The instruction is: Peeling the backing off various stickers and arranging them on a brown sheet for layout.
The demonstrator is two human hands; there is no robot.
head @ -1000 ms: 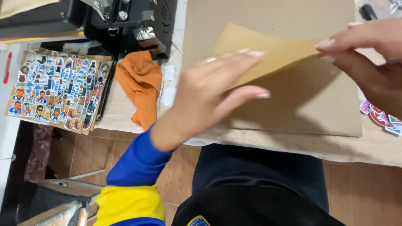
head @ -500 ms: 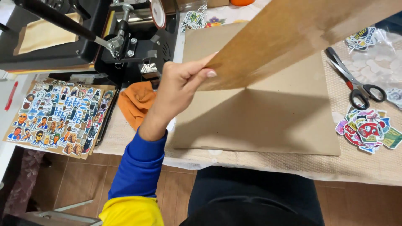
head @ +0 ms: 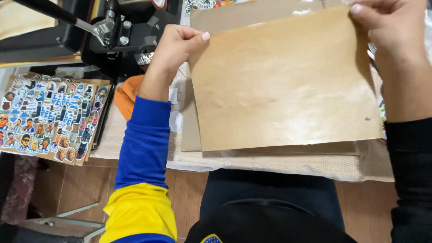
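**Brown paper sheet, held flat**

Brown paper sheet: now spread flat above the cardboard base, no longer lifted edge-on. Pinched at top corners by left hand and right hand, fingers closed on it. Heat press close left; sticker sheet beyond; lower edge free.

We see a small craft print workshop: a black heat press far left, sticker sheets beside the desk.
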